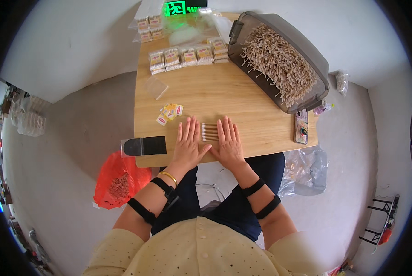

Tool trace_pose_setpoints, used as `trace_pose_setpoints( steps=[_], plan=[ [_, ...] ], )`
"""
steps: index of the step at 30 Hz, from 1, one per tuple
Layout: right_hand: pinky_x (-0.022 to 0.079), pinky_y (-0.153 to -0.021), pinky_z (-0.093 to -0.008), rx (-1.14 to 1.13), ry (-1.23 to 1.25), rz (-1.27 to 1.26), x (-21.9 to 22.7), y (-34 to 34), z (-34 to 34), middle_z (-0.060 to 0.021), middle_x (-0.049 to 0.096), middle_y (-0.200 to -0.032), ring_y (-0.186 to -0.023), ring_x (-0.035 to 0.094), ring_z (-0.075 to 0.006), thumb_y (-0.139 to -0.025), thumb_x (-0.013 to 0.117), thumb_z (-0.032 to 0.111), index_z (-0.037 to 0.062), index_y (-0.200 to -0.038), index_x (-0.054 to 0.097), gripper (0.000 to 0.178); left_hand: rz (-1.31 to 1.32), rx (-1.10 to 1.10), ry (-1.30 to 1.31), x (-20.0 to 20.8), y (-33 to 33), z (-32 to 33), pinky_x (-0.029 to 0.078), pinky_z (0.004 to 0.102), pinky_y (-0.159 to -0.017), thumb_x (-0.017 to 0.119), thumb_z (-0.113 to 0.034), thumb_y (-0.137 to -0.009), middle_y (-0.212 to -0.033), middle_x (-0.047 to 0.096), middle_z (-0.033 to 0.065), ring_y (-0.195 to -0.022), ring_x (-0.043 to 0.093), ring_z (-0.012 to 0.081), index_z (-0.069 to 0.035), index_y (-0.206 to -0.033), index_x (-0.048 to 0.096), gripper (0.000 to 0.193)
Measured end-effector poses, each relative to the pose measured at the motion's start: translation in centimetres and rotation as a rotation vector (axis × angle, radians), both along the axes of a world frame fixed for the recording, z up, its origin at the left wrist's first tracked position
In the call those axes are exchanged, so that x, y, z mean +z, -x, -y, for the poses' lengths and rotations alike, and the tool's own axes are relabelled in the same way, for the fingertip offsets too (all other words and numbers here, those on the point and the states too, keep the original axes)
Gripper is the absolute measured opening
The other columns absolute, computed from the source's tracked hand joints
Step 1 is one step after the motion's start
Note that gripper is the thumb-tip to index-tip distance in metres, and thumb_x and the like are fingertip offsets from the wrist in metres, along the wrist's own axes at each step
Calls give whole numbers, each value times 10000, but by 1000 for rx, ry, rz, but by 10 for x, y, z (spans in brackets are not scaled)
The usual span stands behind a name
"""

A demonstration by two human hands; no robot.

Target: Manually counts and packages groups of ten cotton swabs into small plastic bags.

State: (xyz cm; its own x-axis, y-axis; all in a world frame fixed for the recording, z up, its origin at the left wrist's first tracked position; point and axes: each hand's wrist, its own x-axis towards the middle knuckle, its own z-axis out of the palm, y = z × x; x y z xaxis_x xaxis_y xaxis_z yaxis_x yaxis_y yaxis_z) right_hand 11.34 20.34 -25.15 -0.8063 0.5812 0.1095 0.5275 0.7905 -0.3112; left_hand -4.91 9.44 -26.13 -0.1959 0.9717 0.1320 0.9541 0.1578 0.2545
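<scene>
A flat row of cotton swabs (209, 132) with wooden sticks lies near the front of the wooden table. My left hand (186, 143) rests palm down along its left end, fingers stretched out. My right hand (229, 141) lies flat at the opposite end, its fingers over or against the swab tips. Both thumbs point inward and nearly meet below the row. Beyond my left fingertips is a small pile of yellow and white label cards (171, 112). Neither hand grips anything that I can see.
A grey bin (323, 73) heaped with loose swabs stands tilted at the back right. Packed swab bundles (188, 56) line the back. A clear plastic sleeve (156, 87), a black flat piece (144, 146) and a phone (301, 127) lie around. A red bag (116, 179) sits below left.
</scene>
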Motion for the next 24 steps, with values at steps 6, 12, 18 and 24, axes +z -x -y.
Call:
trace_pose_setpoints(
  steps=[6, 12, 18, 24],
  plan=[
    [135, -1275, -544, -15, -120, 26, -15, 11, 5, -296, 211, -1660, -1568, 169, -420, -991, 523, 543, -31, -1590, 270, 868, 19, 29, -26, -5, -11, -8, 5, 538, -1288, 348, -671, -1016, -1689, 171, 261, -1601, 68, 341, 108, -1579, 227, 969],
    [134, -1275, -536, -44, -104, 68, -12, 14, 9, -296, 212, -1660, -1571, 168, -409, -992, 512, 563, -27, -1586, 289, 866, -5, 15, -24, -8, -8, -6, 1, 538, -1288, 357, -668, -1016, -1690, 163, 263, -1601, 69, 338, 112, -1579, 225, 971],
    [132, -1276, -532, -61, -76, 38, -11, 13, 9, -286, 195, -1670, -1575, 156, -402, -988, 520, 587, -7, -1599, 281, 885, 52, 19, -116, 8, 0, -10, 144, 562, -1253, 470, -513, -1034, -1625, 333, 248, -1537, 260, 389, 82, -1532, 353, 784],
    [145, -1277, -523, -74, -94, 65, -5, 17, 11, -274, 197, -1674, -1574, 164, -392, -985, 522, 604, -1, -1608, 261, 906, 21, 377, -195, 17, 92, -29, 386, 488, -1035, 753, -184, -861, -1283, 589, 87, -1231, 521, 313, -154, -1252, 641, 407]
  ],
)
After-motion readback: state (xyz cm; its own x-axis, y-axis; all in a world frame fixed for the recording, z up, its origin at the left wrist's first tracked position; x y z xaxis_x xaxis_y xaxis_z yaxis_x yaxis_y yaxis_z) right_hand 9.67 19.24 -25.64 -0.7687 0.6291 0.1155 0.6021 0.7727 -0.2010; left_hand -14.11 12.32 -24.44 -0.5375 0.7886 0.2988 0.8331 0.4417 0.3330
